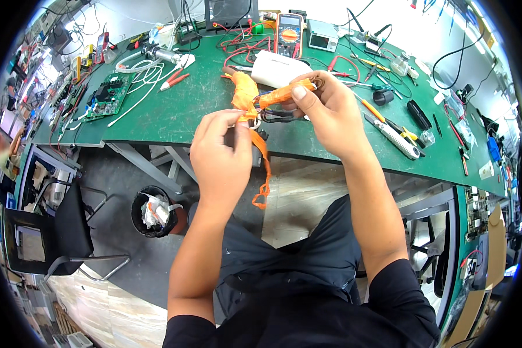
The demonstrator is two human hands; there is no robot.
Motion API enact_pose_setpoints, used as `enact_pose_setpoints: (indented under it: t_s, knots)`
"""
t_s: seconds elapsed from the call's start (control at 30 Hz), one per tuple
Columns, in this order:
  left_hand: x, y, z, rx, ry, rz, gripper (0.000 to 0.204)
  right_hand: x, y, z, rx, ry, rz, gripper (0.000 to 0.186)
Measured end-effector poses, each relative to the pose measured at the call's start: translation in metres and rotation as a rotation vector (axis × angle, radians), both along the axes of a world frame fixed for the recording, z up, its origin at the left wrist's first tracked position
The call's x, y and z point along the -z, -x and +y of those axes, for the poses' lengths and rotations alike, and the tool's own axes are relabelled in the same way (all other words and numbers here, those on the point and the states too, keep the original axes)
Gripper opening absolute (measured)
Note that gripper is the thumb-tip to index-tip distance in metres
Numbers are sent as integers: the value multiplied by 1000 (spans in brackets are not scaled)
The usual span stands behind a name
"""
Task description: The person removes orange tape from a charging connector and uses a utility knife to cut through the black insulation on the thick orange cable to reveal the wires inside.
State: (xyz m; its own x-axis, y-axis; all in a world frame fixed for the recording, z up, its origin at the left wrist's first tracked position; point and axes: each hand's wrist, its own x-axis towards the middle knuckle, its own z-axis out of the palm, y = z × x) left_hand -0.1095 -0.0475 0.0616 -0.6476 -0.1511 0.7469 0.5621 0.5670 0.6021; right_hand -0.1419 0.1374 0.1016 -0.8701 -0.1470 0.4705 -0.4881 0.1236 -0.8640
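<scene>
My left hand (221,153) pinches an orange strap (261,158) near a small metal ring; the strap's loose end hangs down past the front edge of the green workbench (174,113). My right hand (326,111) grips an orange tool-like piece (279,94) joined to the same orange bundle, thumb pressed on top. Black wires run from the bundle between my two hands. Both hands hover just above the bench's front edge.
On the bench lie a white box (279,68), a multimeter (289,35), a green circuit board (109,95), white cables (142,78), and pliers and screwdrivers at right (391,130). Below are a black waste bin (153,211) and a black chair (58,232).
</scene>
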Motion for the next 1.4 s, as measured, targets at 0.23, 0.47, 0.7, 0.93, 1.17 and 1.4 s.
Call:
enact_pose_setpoints:
  t_s: [0.23,0.47,0.7,0.93,1.17,1.4]
  knots:
    - [-32,-11,-24,507,-763,-492,19,17,-5,4,-94,158,-143,27]
    - [-67,26,-57,505,-513,-618,20,37,-10,17,-196,277,-126,29]
    - [-90,42,-19,454,10,-401,21,50,-51,-2,-37,310,-145,23]
    - [-78,12,-20,488,-324,-427,25,68,-72,-18,344,-278,307,25]
    - [-58,0,-57,99,-8,-375,25,92,-73,-11,364,-315,339,25]
    - [-61,65,-39,216,436,-426,26,95,-74,-18,348,-345,378,25]
